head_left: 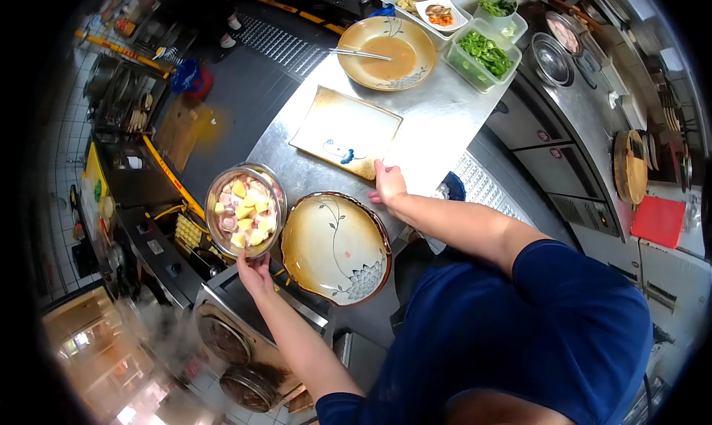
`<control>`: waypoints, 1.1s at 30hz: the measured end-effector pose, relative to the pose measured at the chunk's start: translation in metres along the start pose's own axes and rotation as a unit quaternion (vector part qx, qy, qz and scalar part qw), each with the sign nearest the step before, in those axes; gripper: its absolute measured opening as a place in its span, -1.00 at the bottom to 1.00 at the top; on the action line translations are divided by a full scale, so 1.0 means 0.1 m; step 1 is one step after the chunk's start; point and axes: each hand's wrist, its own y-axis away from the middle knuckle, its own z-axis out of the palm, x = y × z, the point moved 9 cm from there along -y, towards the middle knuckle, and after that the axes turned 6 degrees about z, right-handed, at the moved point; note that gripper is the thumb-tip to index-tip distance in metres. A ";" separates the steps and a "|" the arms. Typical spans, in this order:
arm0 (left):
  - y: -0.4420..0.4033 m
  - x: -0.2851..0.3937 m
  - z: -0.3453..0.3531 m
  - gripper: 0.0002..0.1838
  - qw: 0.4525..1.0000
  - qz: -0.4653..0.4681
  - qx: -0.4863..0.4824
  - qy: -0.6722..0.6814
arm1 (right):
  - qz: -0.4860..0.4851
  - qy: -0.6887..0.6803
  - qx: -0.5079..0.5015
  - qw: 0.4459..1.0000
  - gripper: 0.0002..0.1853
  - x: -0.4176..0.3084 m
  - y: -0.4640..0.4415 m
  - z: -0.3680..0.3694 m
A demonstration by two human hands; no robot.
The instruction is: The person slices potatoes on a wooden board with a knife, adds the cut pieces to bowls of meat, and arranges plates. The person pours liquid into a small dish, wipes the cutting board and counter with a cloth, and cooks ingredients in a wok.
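Note:
At the left edge of the steel table, my left hand (256, 272) grips the near rim of a round metal bowl (278, 225). In it lie yellow chunks like potato (245, 211) and pale pink pieces that look like raw meat. With thumb on top and fingers lower down, my right hand (388, 183) pinches the near corner of a rectangular plate (348, 128) with a blue flower motif. Between my hands sits a large oval dish (330, 239) with a brown rim and a grey flower pattern; neither hand appears to touch it.
Farther along the steel table (452, 121), a round brown-rimmed dish (397, 58) has chopsticks (360, 54) across it. Plastic tubs of cut green vegetables (483, 53) stand behind. A red board (658, 222) lies right, round lids (224, 340) lower left. Another person's legs (231, 28) show at top.

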 end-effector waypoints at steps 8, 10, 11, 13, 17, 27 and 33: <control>0.30 -0.32 -0.59 -0.57 0.997 0.009 0.057 -0.046 | -0.014 -0.112 -0.023 0.993 -0.61 -0.12 -0.62 -0.09; 0.44 -0.37 -0.62 -0.56 0.996 0.015 0.070 -0.059 | 0.006 -0.101 -0.037 0.994 -0.58 -0.12 -0.66 -0.13; 0.47 -0.41 -0.63 -0.56 0.995 0.015 0.075 -0.057 | 0.007 -0.093 -0.040 0.995 -0.57 -0.13 -0.68 -0.17; 0.52 -0.57 -0.74 -0.59 0.995 -0.012 0.093 -0.024 | 0.003 -0.041 -0.040 0.998 -0.55 -0.16 -0.72 -0.20; 0.94 -0.67 -0.67 -0.69 0.996 0.006 0.019 -0.083 | -0.042 0.004 -0.131 0.990 -0.64 -0.04 -0.77 -0.24; 1.67 -1.08 -0.24 -0.09 0.996 0.044 0.015 -0.078 | -0.136 0.368 -0.320 0.863 -0.17 0.78 0.48 0.05; 1.77 -1.14 -0.32 -0.03 0.992 0.039 0.019 -0.119 | -0.138 0.366 -0.321 0.862 -0.22 0.60 0.56 0.00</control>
